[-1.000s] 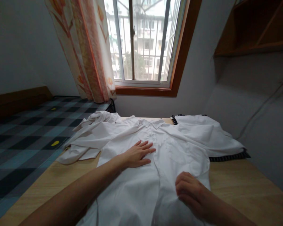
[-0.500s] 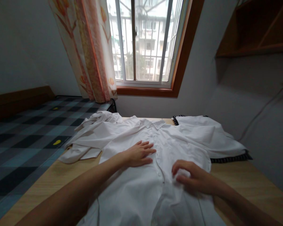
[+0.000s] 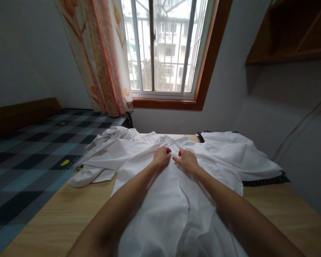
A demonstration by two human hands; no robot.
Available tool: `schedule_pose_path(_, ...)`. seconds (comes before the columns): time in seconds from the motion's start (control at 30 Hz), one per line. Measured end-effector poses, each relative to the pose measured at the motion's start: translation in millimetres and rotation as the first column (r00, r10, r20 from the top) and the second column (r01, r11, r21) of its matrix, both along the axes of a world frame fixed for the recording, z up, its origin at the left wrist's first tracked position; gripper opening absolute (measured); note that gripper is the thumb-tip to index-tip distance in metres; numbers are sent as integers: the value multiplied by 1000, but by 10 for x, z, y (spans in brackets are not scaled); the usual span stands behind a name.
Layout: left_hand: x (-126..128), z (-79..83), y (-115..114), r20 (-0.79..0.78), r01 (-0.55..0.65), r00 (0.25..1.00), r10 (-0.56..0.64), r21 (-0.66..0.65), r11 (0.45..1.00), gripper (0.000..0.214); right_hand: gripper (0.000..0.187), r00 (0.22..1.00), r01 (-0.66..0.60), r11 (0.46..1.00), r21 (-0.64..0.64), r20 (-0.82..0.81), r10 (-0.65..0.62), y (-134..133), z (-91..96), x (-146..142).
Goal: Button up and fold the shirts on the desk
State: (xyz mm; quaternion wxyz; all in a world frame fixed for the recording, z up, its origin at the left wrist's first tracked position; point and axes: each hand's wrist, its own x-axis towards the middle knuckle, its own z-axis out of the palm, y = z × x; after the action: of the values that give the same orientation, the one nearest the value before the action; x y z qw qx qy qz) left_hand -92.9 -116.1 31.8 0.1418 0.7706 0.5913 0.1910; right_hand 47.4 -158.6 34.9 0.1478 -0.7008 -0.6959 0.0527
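A white button-up shirt (image 3: 160, 203) lies front up on the wooden table, its collar (image 3: 173, 141) toward the window and its sleeves spread to both sides. At the upper front edge, just below the collar, my left hand (image 3: 162, 156) is closed with bent fingers on the shirt's cloth. Close beside it, my right hand (image 3: 186, 159) has its fingers curled at the same front edge, thumb toward the left hand. Whatever lies between the fingertips is too small to make out. Lower down, the front edge bows open a little, with buttons faintly showing.
More white clothing (image 3: 117, 134) is bunched at the left sleeve. White cloth with black striped trim (image 3: 266, 180) lies at the right. A bed with checked cover (image 3: 42, 153) stands left of the wooden table (image 3: 286, 210). Behind are a curtain (image 3: 104, 60) and a window (image 3: 166, 53).
Both hands have moved up the shirt to just below the collar and come close together. My left hand, flat before, is now closed on the cloth; my right hand has left the lower right side.
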Motion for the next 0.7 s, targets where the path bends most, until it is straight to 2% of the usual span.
schedule_pose_path(0.1,93,-41,-19,-9,-52,999,53,12,999,26,34,996,21,1000,17,84,-23,3,-55,-90)
schedule_pose_path(0.2,158,-75,-31,-17,-99,995,99,10,995,26,31,998,1,999,32,60,-3,31,-102,-107)
schedule_pose_path(0.47,208,-104,-19,-30,-158,987,158,0,987,21,24,978,78,996,37,-195,-70,255,-174,53)
schedule_pose_path(0.7,240,-74,-101,13,-154,988,154,87,984,18,26,877,115,988,106,-479,-51,320,-393,126)
